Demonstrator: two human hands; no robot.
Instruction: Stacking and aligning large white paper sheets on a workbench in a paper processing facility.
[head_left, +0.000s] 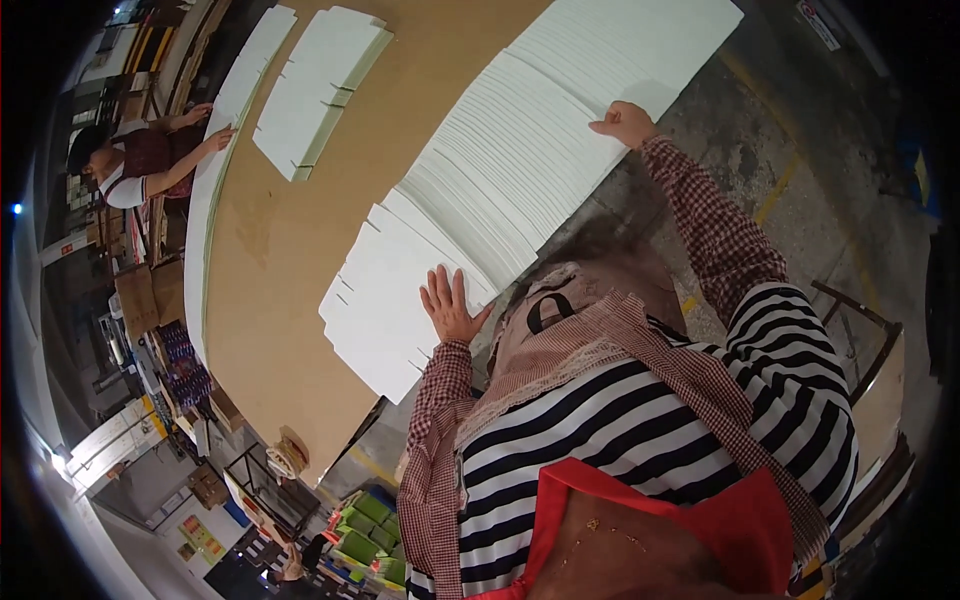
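Observation:
A long fanned row of flat white die-cut cardboard sheets (520,170) lies on a brown table (270,250). My left hand (452,305) rests flat, fingers spread, on the near end of the row. At the far right edge of the row, my right hand (624,123) presses against the sheets, fingers bent over their edge. Both my sleeves are red checked, over a striped top and red apron.
Across the table another person (135,165) has both hands on a second row of white sheets (215,170). A separate white stack (315,85) lies between the rows. Cardboard boxes and green crates (365,530) stand on the floor by the table. A concrete floor with yellow lines (790,170) runs to the right.

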